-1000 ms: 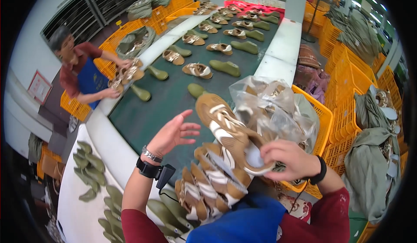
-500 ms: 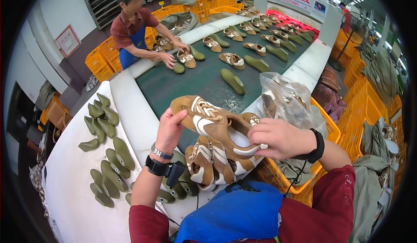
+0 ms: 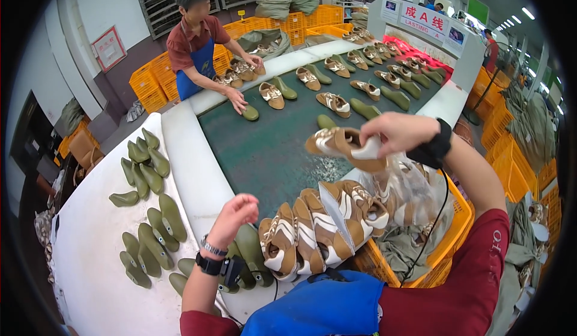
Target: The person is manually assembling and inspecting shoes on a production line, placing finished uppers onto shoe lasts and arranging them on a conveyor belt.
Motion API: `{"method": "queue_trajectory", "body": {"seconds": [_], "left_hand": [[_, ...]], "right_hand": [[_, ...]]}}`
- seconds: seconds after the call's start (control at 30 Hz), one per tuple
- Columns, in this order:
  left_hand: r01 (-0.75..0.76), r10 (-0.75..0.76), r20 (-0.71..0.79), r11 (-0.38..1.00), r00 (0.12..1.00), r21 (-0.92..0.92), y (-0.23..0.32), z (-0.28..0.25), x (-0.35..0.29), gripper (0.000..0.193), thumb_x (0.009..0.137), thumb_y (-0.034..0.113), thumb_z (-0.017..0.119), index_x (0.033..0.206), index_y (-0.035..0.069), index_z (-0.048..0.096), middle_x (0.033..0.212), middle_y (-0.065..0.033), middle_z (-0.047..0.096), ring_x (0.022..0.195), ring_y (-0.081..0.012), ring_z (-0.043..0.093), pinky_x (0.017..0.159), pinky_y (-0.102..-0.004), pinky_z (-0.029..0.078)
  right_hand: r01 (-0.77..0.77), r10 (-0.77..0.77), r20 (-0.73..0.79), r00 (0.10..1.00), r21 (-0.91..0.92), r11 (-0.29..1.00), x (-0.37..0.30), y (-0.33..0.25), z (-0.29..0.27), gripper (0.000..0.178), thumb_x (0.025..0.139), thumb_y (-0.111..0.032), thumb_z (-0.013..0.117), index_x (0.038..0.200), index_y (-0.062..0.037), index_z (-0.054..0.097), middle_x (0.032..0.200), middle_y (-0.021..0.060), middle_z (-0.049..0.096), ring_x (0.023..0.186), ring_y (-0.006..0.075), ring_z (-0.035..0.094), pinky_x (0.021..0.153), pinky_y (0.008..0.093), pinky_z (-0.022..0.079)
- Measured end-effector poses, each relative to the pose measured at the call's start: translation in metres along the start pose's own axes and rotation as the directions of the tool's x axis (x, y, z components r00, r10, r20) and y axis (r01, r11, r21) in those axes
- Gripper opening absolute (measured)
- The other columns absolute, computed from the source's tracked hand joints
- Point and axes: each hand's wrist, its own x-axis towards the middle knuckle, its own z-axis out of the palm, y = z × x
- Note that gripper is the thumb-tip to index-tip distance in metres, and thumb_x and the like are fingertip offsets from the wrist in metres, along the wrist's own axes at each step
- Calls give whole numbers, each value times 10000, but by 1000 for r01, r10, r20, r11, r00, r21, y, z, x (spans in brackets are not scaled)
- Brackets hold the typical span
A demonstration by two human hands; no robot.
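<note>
1. Your right hand [image 3: 399, 133] fingers [image 3: 371, 140] are closed on a brown-and-white shoe upper [image 3: 344, 145], gripping it at its heel end and holding it in the air over the near end of the green conveyor belt [image 3: 270, 149]. A clear plastic bag [image 3: 409, 186] hangs just below that hand.
2. Your left hand [image 3: 235, 214] holds nothing. Its fingers are loosely curled and half open, raised above the white counter [image 3: 90, 246] edge.
3. Just right of your left hand, a row of matching brown-and-white uppers [image 3: 324, 228] rests between your chest and the belt, packed side by side and touching.
4. Right of those, an orange crate [image 3: 448, 240] holds grey-green cloth.
5. Dark green shoe lasts [image 3: 150, 216] lie scattered on the counter to your left; more sit just by your left wrist.
6. Farther up the belt, shoes and green lasts sit in rows.
7. A co-worker [image 3: 195, 41] in a red shirt and blue apron stands at the far left of the belt, one hand on a green last [image 3: 249, 113], the other on a shoe.
8. Orange crates are stacked behind the co-worker.
</note>
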Motion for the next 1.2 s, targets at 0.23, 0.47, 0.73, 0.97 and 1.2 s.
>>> {"method": "queue_trajectory", "body": {"seconds": [0.23,0.47,0.73,0.97,1.2], "left_hand": [[27,15,-255,987,967,161,-44,-13,-50,117,872,99,531,943,6,531,722,-16,547,672,-93,529,637,-224,444],[60,-160,-694,984,702,-167,-84,-25,-136,117,863,94,539,947,12,534,720,-45,569,635,-114,549,588,-232,466],[144,-158,-779,986,606,-87,-114,-53,-160,142,840,87,563,954,6,537,726,-40,575,642,-120,556,588,-236,466],[421,111,-628,650,770,632,-130,-38,-140,425,763,228,663,1101,18,513,835,-132,586,782,-243,592,697,-337,484],[452,151,-562,444,813,773,-170,-19,-137,691,737,325,665,1307,113,336,916,-229,577,838,-391,575,713,-446,478]], "right_hand": [[-237,234,35,972,123,964,166,158,67,285,645,-123,636,919,-45,613,739,98,631,630,183,623,546,307,494],[-379,379,-148,914,28,925,265,240,152,309,662,-74,627,971,-82,628,878,147,637,861,287,612,751,363,472],[-256,270,-87,959,151,955,265,229,161,392,710,8,503,1080,-76,603,1062,144,599,1054,300,533,909,354,418],[-63,69,-121,990,51,997,180,142,97,414,688,23,476,1079,-42,591,953,167,632,905,302,598,790,358,466],[152,-147,-98,984,44,987,89,21,80,306,763,-59,560,1065,-9,570,869,157,636,797,299,616,719,348,486]]}}
